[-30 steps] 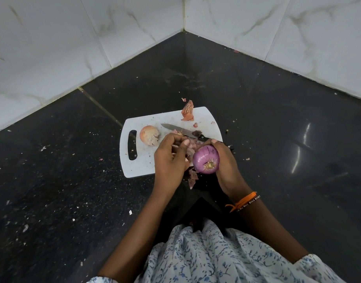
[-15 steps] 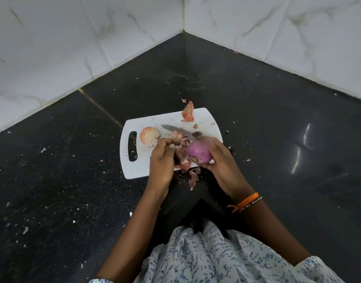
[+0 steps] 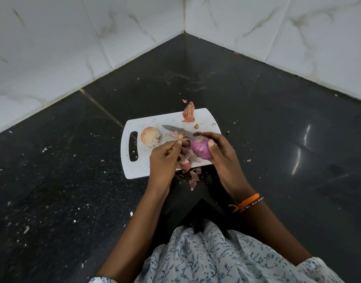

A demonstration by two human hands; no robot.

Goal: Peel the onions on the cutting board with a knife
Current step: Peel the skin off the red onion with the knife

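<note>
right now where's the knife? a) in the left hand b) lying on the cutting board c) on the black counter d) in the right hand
b: the knife lies flat on the cutting board beyond the hands, while the right hand grips the purple onion and the left hand pinches a strip of skin.

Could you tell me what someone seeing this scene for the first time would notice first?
Most eye-catching is the glossy purple peeled onion gripped in the right hand above the near edge of the white cutting board, while the left hand pinches a strip of skin beside it. On the board, a knife lies flat next to an unpeeled onion, with torn skins scattered around.
</note>
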